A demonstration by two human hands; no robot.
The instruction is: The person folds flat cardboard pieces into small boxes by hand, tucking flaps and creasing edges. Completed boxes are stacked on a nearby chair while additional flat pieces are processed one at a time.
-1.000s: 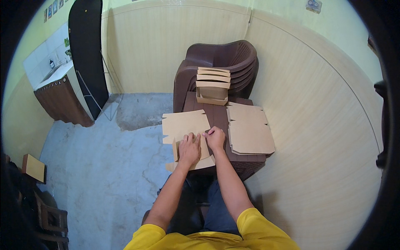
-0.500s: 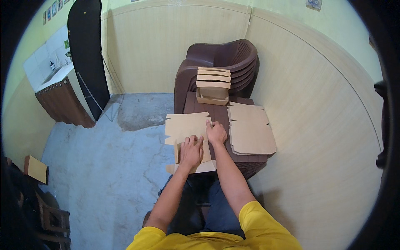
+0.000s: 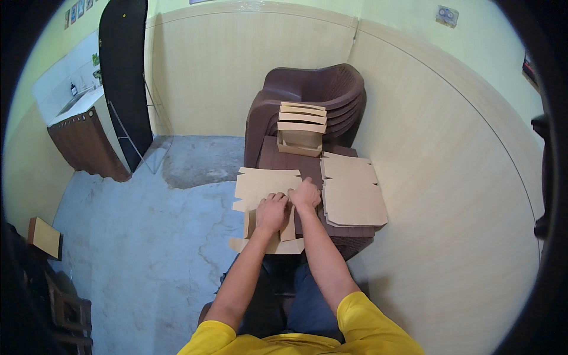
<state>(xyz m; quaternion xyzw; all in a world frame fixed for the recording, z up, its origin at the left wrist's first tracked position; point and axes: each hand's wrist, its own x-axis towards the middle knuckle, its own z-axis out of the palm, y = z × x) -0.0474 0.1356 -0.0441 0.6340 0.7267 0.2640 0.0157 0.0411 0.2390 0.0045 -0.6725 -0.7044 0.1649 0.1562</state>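
In front of me a partly folded brown cardboard box point(image 3: 263, 182) lies at the near left of the brown table. Its far panel is flat, while its near side walls and front flap stand partly raised. My left hand point(image 3: 272, 214) presses into the folded near part, its fingers bent close together against the cardboard. At the right edge of the box, my right hand point(image 3: 306, 194) has its fingers curled around a side flap; the fingertips are partly hidden. The two hands nearly touch.
Right of the box is a stack of flat cardboard blanks point(image 3: 355, 192) on the brown table point(image 3: 352, 232). Several nested, folded boxes point(image 3: 300, 135) stand at its far end, before stacked brown plastic chairs point(image 3: 313, 83). A wall point(image 3: 438, 177) runs along the right.
My right hand has moved slightly nearer along the box's right edge, its fingers curling in more. My left fingers have drawn together. The near right flap shows more raised.
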